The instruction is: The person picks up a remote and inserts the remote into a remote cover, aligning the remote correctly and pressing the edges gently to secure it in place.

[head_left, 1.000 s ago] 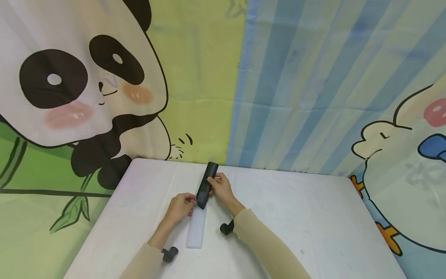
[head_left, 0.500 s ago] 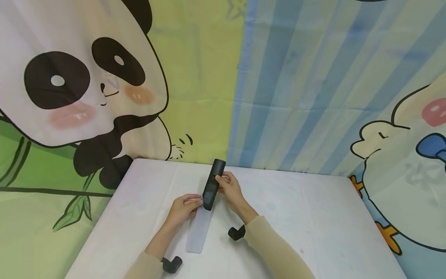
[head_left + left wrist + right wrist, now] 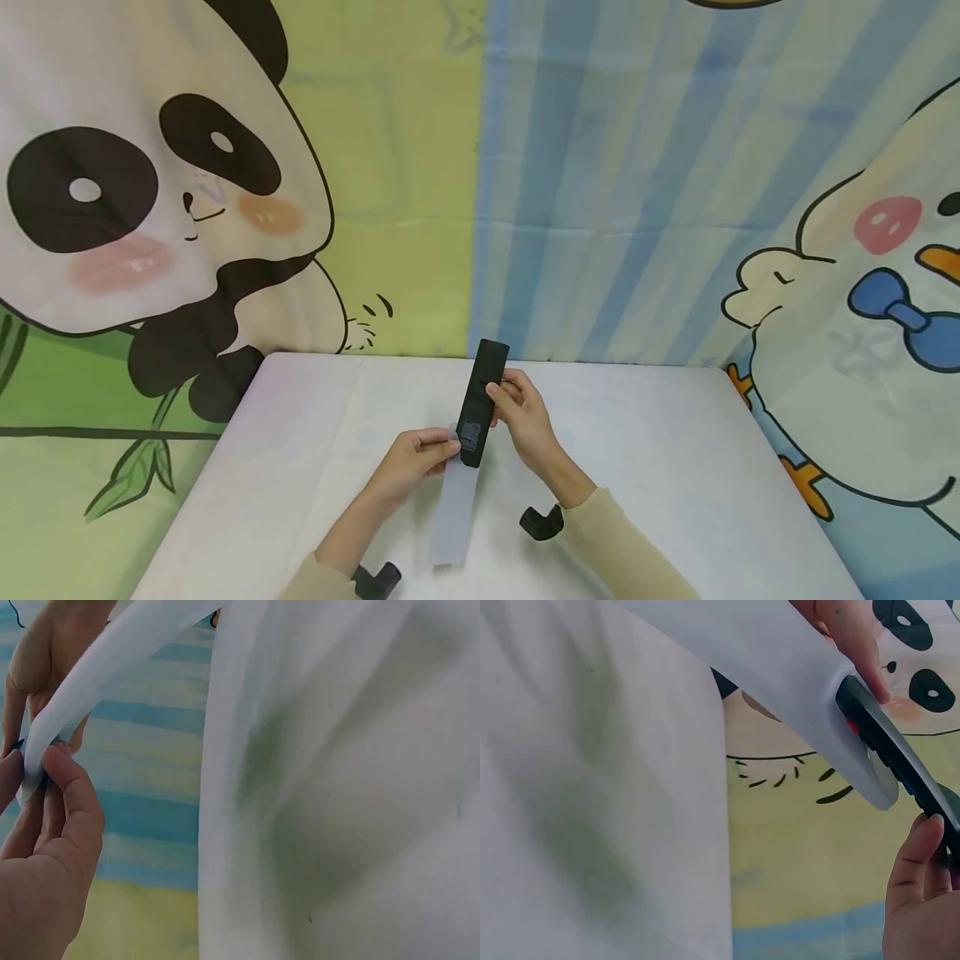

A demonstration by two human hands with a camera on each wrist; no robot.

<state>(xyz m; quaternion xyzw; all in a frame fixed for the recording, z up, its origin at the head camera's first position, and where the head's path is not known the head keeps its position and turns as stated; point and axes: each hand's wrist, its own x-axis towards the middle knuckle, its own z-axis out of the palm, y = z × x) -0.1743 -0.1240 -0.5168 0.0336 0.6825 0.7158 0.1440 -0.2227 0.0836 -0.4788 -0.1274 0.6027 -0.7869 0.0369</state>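
Observation:
A black remote control (image 3: pixel 482 396), its back facing up in the head view, is tilted with its lower end at the mouth of a translucent white sleeve (image 3: pixel 453 521). My left hand (image 3: pixel 416 462) pinches the sleeve's upper end between thumb and fingers. My right hand (image 3: pixel 528 425) holds the remote by its side. In the right wrist view, the remote's end (image 3: pixel 855 697) meets the sleeve's opening (image 3: pixel 885 787), and a red button shows on its underside. How far it sits inside is hard to tell. The sleeve (image 3: pixel 97 675) hangs down from my left fingers.
Both hands work above a white-covered table (image 3: pixel 660 467). Behind its far edge hangs a printed curtain (image 3: pixel 405 208) with a panda and a bird. Black camera mounts (image 3: pixel 542 523) stick out at both wrists.
Both hands, the remote control and the sleeve have shifted right in the head view. The sleeve's lower end has tilted and seems lifted from the table. The head view has turned slightly right.

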